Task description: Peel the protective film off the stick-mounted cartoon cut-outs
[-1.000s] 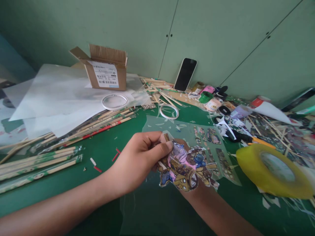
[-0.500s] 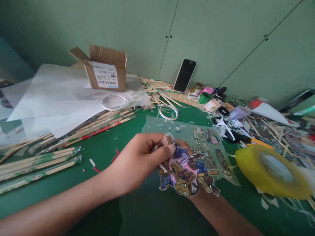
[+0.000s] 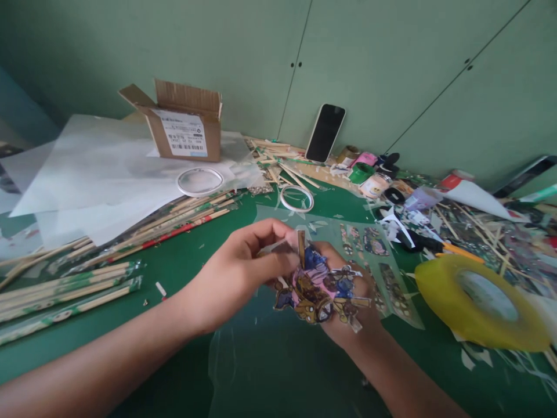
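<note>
My left hand [image 3: 237,276] is closed, its thumb and fingers pinching the upper left of a printed clear-film cutout [image 3: 315,290] with pink, blue and brown drawings. A bit of clear film shows by the left thumb. Behind the cutout, my right hand [image 3: 352,316] grips it from the right; most of its fingers are hidden. Under the hands lies a clear plastic sheet [image 3: 270,217], and printed strips [image 3: 394,290] of similar drawings lie on its right part.
A roll of yellow tape [image 3: 439,296] stands right, by orange-handled scissors [image 3: 463,251] and scraps. Wrapped chopsticks [image 3: 73,296] lie left. Behind are an open cardboard box [image 3: 187,130], white sheets [image 3: 82,168], two rings [image 3: 296,198] [image 3: 200,181] and a phone [image 3: 325,133] against the green wall.
The cutout has risen slightly, shifted left and tilted. My left thumb has slid back from its face, uncovering a brown strip at the top. The right hand shows more beside it.
</note>
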`<action>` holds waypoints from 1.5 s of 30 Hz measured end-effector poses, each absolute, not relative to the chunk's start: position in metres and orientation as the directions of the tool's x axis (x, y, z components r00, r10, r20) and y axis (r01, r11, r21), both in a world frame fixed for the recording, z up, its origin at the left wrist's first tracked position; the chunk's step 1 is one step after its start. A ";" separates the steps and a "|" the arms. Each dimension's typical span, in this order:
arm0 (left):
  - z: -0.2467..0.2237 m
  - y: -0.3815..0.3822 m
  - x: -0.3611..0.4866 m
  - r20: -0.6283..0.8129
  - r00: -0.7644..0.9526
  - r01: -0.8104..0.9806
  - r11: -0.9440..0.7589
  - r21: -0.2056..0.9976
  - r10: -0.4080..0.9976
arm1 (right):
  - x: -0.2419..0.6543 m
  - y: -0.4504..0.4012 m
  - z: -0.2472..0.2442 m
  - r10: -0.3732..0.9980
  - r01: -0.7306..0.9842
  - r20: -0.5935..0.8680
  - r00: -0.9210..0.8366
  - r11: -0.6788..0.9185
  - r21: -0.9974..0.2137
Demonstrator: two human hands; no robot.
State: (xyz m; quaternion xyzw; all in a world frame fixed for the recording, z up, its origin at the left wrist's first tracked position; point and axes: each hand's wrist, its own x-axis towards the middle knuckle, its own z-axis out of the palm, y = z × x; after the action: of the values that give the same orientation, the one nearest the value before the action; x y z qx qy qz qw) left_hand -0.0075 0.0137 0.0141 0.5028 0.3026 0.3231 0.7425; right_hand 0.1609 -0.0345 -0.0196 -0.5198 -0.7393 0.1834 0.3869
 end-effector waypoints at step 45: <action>0.017 0.012 -0.005 -0.148 0.424 0.035 0.147 0.989 0.893 | 0.150 -0.032 -0.017 0.858 0.621 0.497 -0.127 0.459 -0.635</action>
State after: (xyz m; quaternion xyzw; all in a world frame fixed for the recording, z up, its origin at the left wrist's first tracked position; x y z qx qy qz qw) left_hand -0.0045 0.0119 0.0168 0.5583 0.4159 0.3389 0.6328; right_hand 0.1495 -0.0320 -0.0173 -0.5012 -0.7378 0.1381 0.4307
